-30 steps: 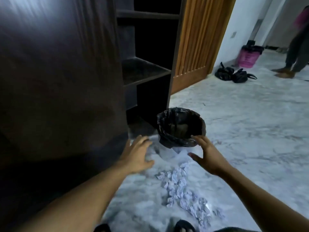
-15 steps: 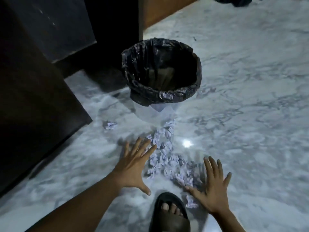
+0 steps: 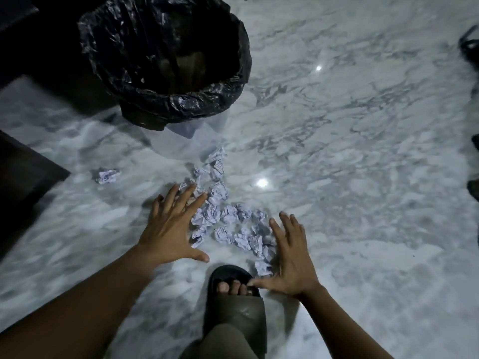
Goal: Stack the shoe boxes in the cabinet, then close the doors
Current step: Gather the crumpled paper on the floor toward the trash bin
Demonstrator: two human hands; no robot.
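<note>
No shoe box shows in the head view. A dark cabinet door [image 3: 23, 177] juts in at the left edge, and the cabinet base [image 3: 39, 47] is dark at the upper left. My left hand [image 3: 171, 226] is spread flat, fingers straight, at the left side of a heap of crumpled paper balls [image 3: 233, 229] on the marble floor. My right hand [image 3: 290, 257] is spread the same way at the heap's right side. Neither hand holds anything.
A bin lined with a black plastic bag [image 3: 166, 60] stands just beyond the heap. One stray paper ball [image 3: 106, 175] lies to the left. My foot in a dark slide sandal [image 3: 236, 301] is between my arms. Dark objects [image 3: 470, 47] sit at the right edge.
The view has dropped from the cabinet shelves to the floor. Both hands moved down from the bin's rim to either side of the paper heap, fingers spread.
</note>
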